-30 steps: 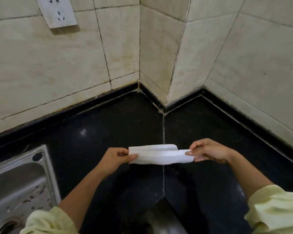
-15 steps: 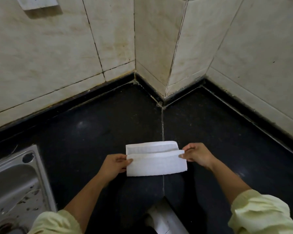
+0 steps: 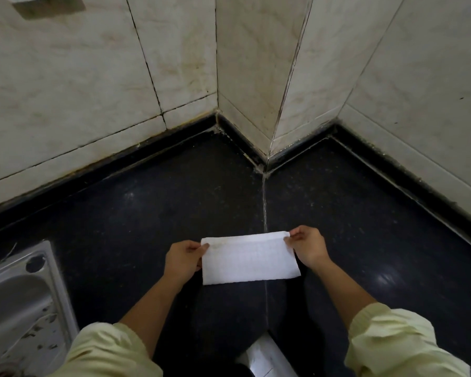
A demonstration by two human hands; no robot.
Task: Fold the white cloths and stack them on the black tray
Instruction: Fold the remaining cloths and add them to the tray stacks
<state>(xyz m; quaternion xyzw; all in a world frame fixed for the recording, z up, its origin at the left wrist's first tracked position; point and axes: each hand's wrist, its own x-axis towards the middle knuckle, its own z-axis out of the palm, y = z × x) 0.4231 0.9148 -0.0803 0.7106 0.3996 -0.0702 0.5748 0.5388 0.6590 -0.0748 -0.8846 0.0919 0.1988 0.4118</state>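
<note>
counter: black countertop (image 3: 147, 213) under my fingers, a flat base for folding.
sink: steel sink (image 3: 17, 308) well left of my left fingers.
cloth: white cloth (image 3: 249, 258) folded, stretched between my fingers to square the edges.
hands: left hand (image 3: 181, 258) and right hand (image 3: 309, 247) each pinch a far corner.
tray: black tray not in view.

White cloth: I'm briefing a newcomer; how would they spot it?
Find the black countertop in the tiled corner, right of the steel sink. Near the front, the left hand and right hand pinch the far corners of the white cloth, a folded rectangle. It alone is held by both hands.
</note>
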